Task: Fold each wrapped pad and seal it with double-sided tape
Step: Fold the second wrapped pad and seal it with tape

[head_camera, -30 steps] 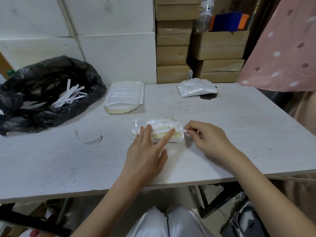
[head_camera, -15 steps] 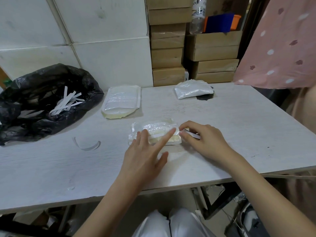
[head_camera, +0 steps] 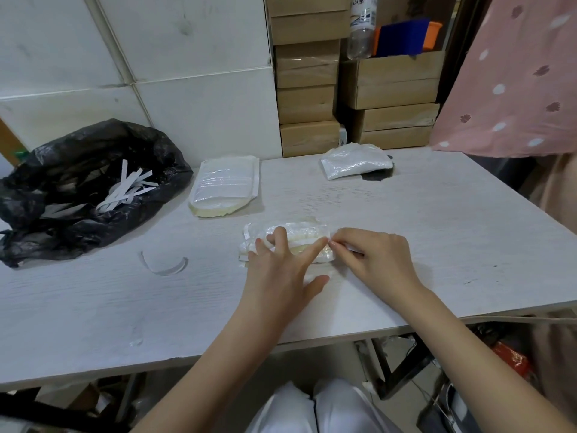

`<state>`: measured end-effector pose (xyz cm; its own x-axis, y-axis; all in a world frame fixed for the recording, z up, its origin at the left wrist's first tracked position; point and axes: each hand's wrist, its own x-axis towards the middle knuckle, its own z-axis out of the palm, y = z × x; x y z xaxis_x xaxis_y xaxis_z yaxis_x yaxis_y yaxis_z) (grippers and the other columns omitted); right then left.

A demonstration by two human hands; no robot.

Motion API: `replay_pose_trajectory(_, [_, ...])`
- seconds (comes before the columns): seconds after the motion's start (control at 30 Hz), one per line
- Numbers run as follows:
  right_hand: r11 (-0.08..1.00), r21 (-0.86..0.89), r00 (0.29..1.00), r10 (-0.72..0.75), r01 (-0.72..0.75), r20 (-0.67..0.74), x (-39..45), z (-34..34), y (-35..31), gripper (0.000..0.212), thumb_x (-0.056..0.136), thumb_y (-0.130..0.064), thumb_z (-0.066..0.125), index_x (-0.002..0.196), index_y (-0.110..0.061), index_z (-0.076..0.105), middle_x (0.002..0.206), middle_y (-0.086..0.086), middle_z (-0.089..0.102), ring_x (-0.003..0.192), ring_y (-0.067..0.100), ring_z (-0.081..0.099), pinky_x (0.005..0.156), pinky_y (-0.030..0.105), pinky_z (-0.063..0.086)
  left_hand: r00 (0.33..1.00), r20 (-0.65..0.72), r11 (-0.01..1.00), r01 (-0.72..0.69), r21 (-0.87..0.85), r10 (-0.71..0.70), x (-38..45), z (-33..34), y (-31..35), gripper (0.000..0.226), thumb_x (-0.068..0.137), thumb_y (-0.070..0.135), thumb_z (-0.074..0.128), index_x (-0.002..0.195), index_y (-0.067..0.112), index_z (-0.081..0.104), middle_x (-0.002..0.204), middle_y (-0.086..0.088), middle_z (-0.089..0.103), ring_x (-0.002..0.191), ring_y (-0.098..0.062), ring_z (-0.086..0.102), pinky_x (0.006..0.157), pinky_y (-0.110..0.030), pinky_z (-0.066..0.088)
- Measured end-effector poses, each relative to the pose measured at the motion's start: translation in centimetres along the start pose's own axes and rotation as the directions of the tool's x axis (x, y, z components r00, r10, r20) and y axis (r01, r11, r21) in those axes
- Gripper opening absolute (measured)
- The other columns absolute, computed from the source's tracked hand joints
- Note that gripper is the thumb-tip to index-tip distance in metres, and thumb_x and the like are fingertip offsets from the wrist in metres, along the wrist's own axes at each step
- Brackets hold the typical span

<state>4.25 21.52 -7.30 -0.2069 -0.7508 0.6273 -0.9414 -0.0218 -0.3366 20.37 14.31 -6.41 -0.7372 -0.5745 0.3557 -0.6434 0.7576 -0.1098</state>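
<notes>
A folded pad in clear wrap (head_camera: pixel 299 234) lies in the middle of the white table (head_camera: pixel 437 245). A white tape strip (head_camera: pixel 304 242) runs along its near side. My left hand (head_camera: pixel 281 270) presses the pad down with straight fingers, the index finger lying along the strip. My right hand (head_camera: pixel 374 257) pinches the right end of the strip at the pad's right edge. A stack of flat wrapped pads (head_camera: pixel 224 190) lies behind to the left. A wrapped pad pack (head_camera: pixel 356 160) sits at the back right.
A black plastic bag (head_camera: pixel 84 189) holding several white paper strips sits at the table's left. A curved clear strip (head_camera: pixel 164 267) lies on the table near it. Cardboard boxes (head_camera: pixel 390 92) stack behind the table. Pink spotted cloth (head_camera: pixel 512 76) hangs at the right.
My right hand has moved left along the strip, from holding its end out beyond the pad to pinching at the pad's right edge. My left hand stays pressed on the pad.
</notes>
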Motion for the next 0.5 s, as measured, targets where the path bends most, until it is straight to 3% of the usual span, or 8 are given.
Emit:
replay_pose_trajectory(0.1, [0.999, 0.03, 0.999, -0.014, 0.015, -0.033, -0.8, 0.1, -0.3, 0.015, 0.086, -0.031, 0.057, 0.082, -0.025, 0.07, 0.073, -0.012, 0.069, 0.061, 0.005, 0.061, 0.045, 0.029, 0.046, 1.0, 0.027, 0.999, 0.001, 0.037, -0.002, 0.3, 0.5, 0.1, 0.057, 0.063, 0.06, 0.072, 0.113, 0.034, 0.064, 0.087, -0.023, 0.057, 0.052, -0.031, 0.053, 0.043, -0.03, 0.044])
replay_pose_trajectory(0.17, [0.981, 0.157, 0.992, 0.124, -0.116, -0.038, -1.1, -0.4, -0.3, 0.011, 0.088, -0.033, 0.058, 0.087, -0.027, 0.068, 0.077, -0.013, 0.07, 0.07, 0.005, 0.06, 0.054, 0.024, 0.045, 0.999, 0.044, 0.997, 0.004, 0.074, -0.007, 0.4, 0.6, 0.2, 0.059, 0.063, 0.062, 0.071, 0.114, 0.033, 0.064, 0.089, -0.025, 0.058, 0.054, -0.034, 0.055, 0.045, -0.032, 0.046])
replay_pose_trajectory(0.3, [0.883, 0.267, 0.921, 0.386, -0.386, 0.055, -1.4, -2.2, 0.8, 0.013, 0.093, -0.034, 0.051, 0.104, -0.032, 0.058, 0.077, -0.027, 0.058, 0.072, -0.011, 0.053, 0.064, 0.015, 0.037, 0.999, -0.033, 1.0, 0.0, -0.009, -0.001, -0.1, 0.0, -0.2, 0.053, 0.077, 0.059, 0.047, 0.124, 0.037, 0.058, 0.087, -0.02, 0.058, 0.054, -0.029, 0.053, 0.042, -0.028, 0.042])
replay_pose_trajectory(0.4, [0.869, 0.225, 0.894, 0.401, -0.44, 0.199, -1.5, -3.2, 0.7, 0.03, 0.096, -0.032, 0.046, 0.126, -0.032, 0.045, 0.08, -0.017, 0.061, 0.084, 0.004, 0.059, 0.07, 0.026, 0.04, 0.997, -0.073, 1.0, -0.011, 0.004, 0.011, -0.5, -0.5, -0.6, 0.058, 0.08, 0.056, 0.033, 0.133, 0.038, 0.048, 0.085, -0.015, 0.056, 0.053, -0.025, 0.052, 0.041, -0.024, 0.035])
replay_pose_trajectory(0.5, [0.883, 0.145, 0.876, 0.397, -0.445, 0.273, -1.3, -3.0, 0.4, 0.048, 0.095, -0.026, 0.043, 0.14, -0.031, 0.029, 0.064, 0.0, 0.061, 0.081, 0.019, 0.062, 0.075, 0.034, 0.044, 0.996, -0.091, 1.0, -0.025, -0.002, 0.025, -0.6, -1.0, -0.8, 0.061, 0.08, 0.056, 0.032, 0.138, 0.036, 0.039, 0.083, -0.013, 0.056, 0.052, -0.023, 0.052, 0.04, -0.023, 0.028])
